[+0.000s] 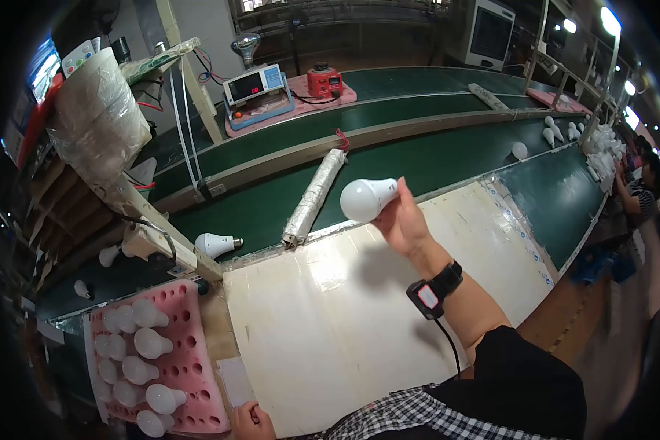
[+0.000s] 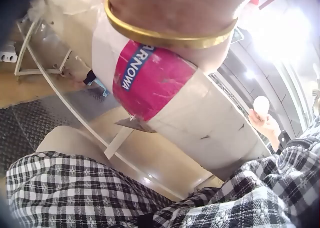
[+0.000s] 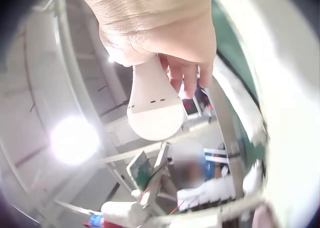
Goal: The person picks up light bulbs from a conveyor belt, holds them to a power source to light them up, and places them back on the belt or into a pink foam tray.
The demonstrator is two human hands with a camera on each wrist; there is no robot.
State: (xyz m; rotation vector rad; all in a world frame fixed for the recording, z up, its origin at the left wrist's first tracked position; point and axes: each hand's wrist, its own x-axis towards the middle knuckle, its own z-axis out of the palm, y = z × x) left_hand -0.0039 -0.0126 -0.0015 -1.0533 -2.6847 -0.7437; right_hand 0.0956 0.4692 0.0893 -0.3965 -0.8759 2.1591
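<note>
In the head view, my right hand grips a white LED light bulb near its narrow end, raised over the white work surface. The bulb's round dome points left. Seen from the right wrist, the bulb shows small dark marks around its body, and its base is hidden in the palm. My left hand rests at the front edge of the work surface, its fingers loosely bent and holding nothing. Beside it lies a pink foam tray with several white bulbs in it.
A silver-wrapped bar lies across the green conveyor. Another bulb lies by a post at the left. Behind stand a meter with a red display and a red device. More bulbs lie far right, near another person.
</note>
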